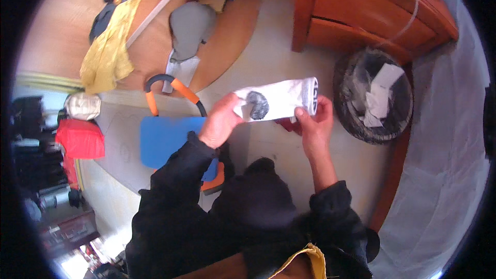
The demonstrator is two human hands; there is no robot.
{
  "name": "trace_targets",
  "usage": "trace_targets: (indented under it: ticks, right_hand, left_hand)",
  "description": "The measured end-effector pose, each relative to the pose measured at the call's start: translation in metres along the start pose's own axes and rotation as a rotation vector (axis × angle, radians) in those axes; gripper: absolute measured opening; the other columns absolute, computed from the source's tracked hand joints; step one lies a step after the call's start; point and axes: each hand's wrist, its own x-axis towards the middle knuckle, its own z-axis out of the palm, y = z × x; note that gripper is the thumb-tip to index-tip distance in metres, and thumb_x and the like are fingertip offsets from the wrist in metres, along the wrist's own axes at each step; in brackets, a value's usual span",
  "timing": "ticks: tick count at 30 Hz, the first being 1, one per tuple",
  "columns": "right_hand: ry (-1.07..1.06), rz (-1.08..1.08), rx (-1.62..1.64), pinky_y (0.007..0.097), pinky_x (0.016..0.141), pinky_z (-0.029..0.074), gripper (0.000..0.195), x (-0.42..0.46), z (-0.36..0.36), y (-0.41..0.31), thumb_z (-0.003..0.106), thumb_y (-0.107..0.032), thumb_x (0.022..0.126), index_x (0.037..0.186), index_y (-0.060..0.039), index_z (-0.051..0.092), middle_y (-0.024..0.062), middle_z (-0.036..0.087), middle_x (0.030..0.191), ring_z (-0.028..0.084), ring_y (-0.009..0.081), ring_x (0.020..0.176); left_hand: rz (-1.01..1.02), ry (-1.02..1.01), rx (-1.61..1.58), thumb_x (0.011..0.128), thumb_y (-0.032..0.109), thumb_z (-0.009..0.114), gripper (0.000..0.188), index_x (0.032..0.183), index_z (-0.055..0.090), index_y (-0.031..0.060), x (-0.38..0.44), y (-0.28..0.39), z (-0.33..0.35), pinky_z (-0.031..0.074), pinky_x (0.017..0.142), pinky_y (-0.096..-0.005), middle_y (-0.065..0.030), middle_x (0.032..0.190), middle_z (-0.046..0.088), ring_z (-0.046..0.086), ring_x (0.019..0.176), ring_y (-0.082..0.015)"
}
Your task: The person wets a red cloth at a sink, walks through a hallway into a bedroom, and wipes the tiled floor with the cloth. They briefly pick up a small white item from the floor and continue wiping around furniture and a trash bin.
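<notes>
A white sock (281,99) with a dark grey patch and black lettering at its cuff is stretched out between my hands, in front of my body. My left hand (223,120) grips its left end, beside the grey patch. At the cuff end, my right hand (316,124) pinches the fabric between thumb and fingers. Something dark red shows just below the sock near my right fingers; what it is I cannot tell.
A blue seat (166,141) with an orange and black curved handle stands at the left. A waste bin (341,118) holding white paper stands right, below a reddish wooden cabinet (352,4). Yellow cloth (110,46) hangs over a wooden edge; a grey item (192,27) lies on the lower shelf.
</notes>
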Motion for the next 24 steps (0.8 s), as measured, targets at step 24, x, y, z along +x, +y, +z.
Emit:
trace_targets:
  ticks: [24]
  right_hand:
    - [-0.693, 0.244, -1.008, 0.033, 0.07, 0.054, 0.015, 0.004, -0.039, 0.134, 0.064, -0.014, 0.087, 0.086, -0.0009, 0.07, 0.0092, 0.071, 0.073, 0.069, 0.0178, 0.07]
  left_hand:
    - [0.454, 1.536, -0.109, 0.093, 0.026, 0.066, 0.048, 0.132, 0.053, 0.001, -0.272, 0.146, -0.212, 0.053, 0.093, -0.0444, -0.0114, 0.124, 0.061, 0.056, 0.116, -0.0287]
